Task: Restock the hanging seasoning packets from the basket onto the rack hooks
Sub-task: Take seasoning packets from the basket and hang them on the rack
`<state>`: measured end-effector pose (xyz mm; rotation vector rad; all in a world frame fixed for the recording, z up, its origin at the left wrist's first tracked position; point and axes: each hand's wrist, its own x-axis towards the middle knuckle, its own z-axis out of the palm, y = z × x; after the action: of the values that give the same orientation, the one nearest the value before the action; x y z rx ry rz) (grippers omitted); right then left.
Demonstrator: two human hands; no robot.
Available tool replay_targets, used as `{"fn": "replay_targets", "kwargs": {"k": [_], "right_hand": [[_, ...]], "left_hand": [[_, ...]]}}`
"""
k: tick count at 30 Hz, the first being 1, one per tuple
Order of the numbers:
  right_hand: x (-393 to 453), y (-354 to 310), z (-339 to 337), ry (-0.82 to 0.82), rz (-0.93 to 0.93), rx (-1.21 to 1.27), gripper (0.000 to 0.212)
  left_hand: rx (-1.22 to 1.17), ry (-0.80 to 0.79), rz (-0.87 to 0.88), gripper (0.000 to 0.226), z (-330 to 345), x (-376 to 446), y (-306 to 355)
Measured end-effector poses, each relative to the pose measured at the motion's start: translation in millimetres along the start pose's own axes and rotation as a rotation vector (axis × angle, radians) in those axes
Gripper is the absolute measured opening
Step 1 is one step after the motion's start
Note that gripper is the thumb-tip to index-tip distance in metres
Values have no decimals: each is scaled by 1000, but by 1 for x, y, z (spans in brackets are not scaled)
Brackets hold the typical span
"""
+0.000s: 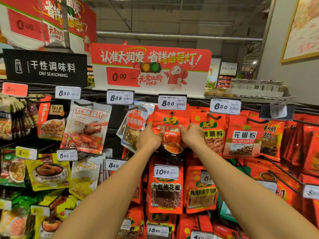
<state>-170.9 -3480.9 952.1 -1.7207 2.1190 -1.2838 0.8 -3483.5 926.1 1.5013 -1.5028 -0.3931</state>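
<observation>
Evidently mid-restock: the left hand and right hand both grip a red seasoning packet at its hook. The basket is out of view, so what remains cannot be told.

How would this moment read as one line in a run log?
stage: hanging packet | left hand: grips red seasoning packet | right hand: grips same packet | packet: on hook under 8.50 price tag
</observation>
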Motion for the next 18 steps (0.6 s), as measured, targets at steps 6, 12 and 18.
{"fn": "replay_targets", "kwargs": {"k": [6,12,18], "right_hand": [[-27,23,-14,20,-70,166,30],[-57,42,-40,-62,-39,402,24],[-105,86,-83,-119,-9,577,24]], "left_hand": [[-124,2,67,29,-26,-23,-4],[-256,69,131,13,-53,-52,-7],[-606,-226,-1,22,-44,-108,6]]}}
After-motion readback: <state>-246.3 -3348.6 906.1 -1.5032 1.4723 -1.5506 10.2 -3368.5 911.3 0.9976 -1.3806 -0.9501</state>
